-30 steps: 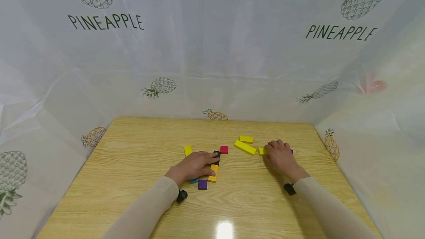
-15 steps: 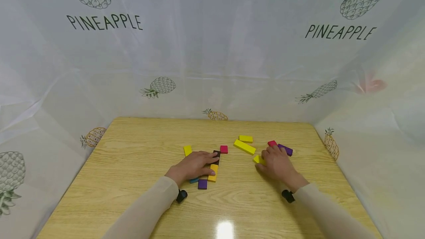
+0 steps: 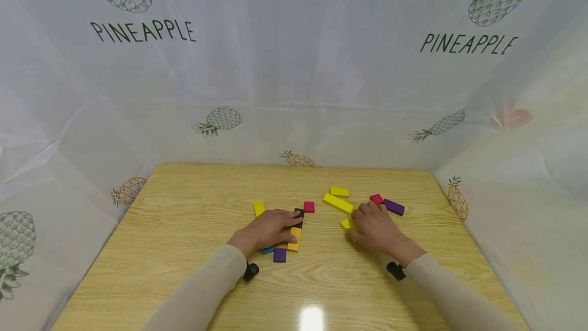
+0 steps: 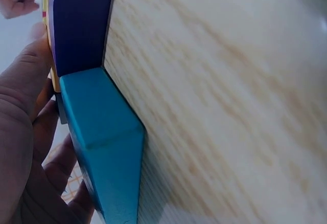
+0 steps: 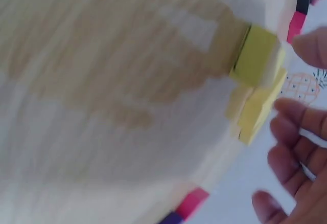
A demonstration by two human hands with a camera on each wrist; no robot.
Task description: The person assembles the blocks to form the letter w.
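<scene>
My left hand (image 3: pixel 268 230) rests over a cluster of blocks. Its fingertips touch a black block (image 3: pixel 299 223), its thumb an orange block (image 3: pixel 294 243). Beside these lie a purple block (image 3: pixel 279 256) and a blue block (image 4: pixel 110 147), partly under the hand in the head view. A yellow block (image 3: pixel 259 208) sticks out beyond the knuckles. My right hand (image 3: pixel 376 230) holds a short yellow block (image 3: pixel 346 224) low over the table between thumb and fingers; the hand hides part of it.
A long yellow block (image 3: pixel 338 203) and a shorter yellow block (image 3: pixel 339 192) lie beyond the right hand. A red block (image 3: pixel 309 207) sits by the black one. Another red block (image 3: pixel 376 198) and a long purple block (image 3: pixel 394 207) lie farther right on the wooden table (image 3: pixel 206 188).
My right hand has moved left and slightly nearer, bringing the short yellow block with it, which uncovers the right-hand red and purple blocks. The left hand stays in place.
</scene>
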